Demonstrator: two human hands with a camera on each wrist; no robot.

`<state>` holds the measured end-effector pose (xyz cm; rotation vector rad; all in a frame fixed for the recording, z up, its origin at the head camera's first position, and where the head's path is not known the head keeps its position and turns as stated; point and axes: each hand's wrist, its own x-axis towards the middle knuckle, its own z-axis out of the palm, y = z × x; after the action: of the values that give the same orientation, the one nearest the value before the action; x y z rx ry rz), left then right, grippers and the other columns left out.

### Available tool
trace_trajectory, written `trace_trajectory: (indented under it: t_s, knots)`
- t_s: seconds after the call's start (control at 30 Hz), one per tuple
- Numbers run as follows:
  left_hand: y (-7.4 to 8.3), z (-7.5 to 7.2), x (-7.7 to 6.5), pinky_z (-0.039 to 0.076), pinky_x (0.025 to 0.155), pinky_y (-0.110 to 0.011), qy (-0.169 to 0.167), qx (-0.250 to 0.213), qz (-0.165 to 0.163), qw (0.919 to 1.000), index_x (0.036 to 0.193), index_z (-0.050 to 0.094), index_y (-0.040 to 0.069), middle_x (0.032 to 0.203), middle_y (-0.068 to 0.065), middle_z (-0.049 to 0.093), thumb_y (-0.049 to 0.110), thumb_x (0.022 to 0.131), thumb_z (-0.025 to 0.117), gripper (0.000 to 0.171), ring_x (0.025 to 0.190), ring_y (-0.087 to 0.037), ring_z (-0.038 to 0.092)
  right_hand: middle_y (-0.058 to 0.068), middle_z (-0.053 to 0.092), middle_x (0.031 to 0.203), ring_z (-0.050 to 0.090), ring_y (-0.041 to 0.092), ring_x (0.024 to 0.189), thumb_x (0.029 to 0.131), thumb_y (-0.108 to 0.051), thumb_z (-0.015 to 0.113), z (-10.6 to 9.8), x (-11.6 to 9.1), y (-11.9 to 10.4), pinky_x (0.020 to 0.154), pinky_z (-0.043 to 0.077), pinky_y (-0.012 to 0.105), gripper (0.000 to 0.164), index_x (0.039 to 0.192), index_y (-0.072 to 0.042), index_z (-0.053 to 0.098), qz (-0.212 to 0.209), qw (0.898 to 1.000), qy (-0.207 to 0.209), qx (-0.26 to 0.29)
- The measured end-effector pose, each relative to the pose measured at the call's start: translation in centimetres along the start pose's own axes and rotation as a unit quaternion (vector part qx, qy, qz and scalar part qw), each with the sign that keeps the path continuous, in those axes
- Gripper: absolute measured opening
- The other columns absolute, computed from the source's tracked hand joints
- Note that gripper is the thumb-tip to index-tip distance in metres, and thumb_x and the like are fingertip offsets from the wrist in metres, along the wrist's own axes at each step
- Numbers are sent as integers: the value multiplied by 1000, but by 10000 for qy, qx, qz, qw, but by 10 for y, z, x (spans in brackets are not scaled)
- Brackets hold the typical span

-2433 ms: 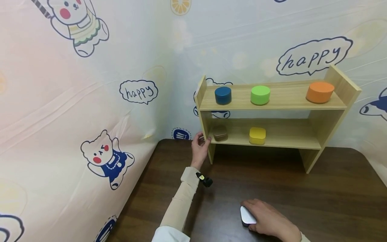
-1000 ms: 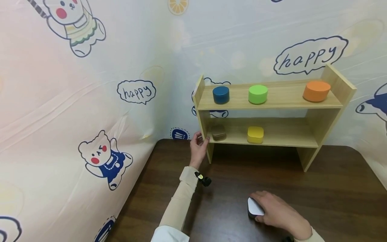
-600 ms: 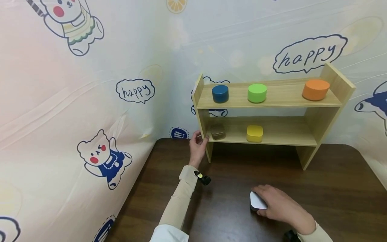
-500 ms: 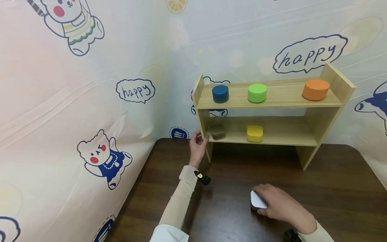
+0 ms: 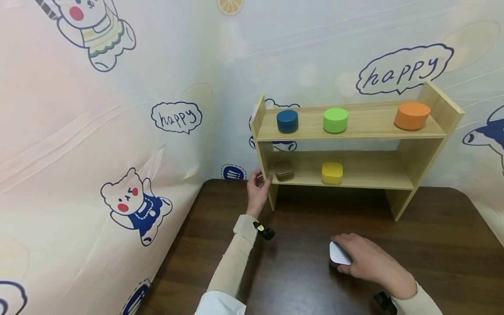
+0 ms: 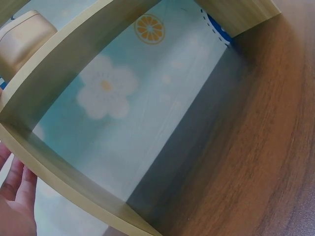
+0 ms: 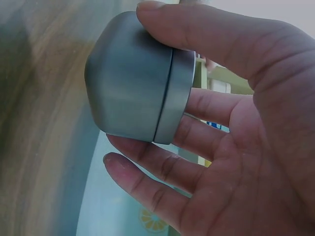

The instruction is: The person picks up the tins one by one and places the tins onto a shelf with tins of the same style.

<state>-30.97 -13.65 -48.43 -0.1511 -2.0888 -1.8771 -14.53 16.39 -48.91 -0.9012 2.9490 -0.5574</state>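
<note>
My right hand (image 5: 372, 262) grips a small rounded-square tin (image 5: 339, 254) from its right side, over the table in front of the shelf. Its top shines white in the head view. Up close in the right wrist view, the tin (image 7: 130, 83) is smooth grey with a lid seam, thumb on one side and fingers on the other. Whether it touches the table cannot be told. My left hand (image 5: 257, 197) holds the left side panel of a two-tier wooden shelf (image 5: 372, 124), thumb at the front edge; in the left wrist view its fingers (image 6: 24, 189) lie outside the panel.
On the upper board stand a blue tin (image 5: 287, 122), a green tin (image 5: 335, 121) and an orange tin (image 5: 412, 117). A brown tin (image 5: 284, 171) and a yellow tin (image 5: 332, 173) sit on the lower one. Printed cloth (image 5: 177, 144) hangs behind the dark wooden table (image 5: 299, 271).
My right hand has moved the tin forward and to the right, closer to the shelf. The left hand keeps its hold on the panel, and the head view has shifted slightly.
</note>
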Motion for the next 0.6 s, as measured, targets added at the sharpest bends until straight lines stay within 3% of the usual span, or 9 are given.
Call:
trace_trajectory:
  t_s: [0.6]
  knots:
    - [1, 1, -1, 55, 96, -40, 21, 15, -37, 10000, 122, 57, 1, 124, -21, 59, 11, 91, 64, 33, 115, -35, 60, -4, 66, 102, 57, 12, 87, 65, -29, 87, -22, 2, 6, 69, 49, 32, 64, 121, -11, 61, 161, 9996, 159, -142]
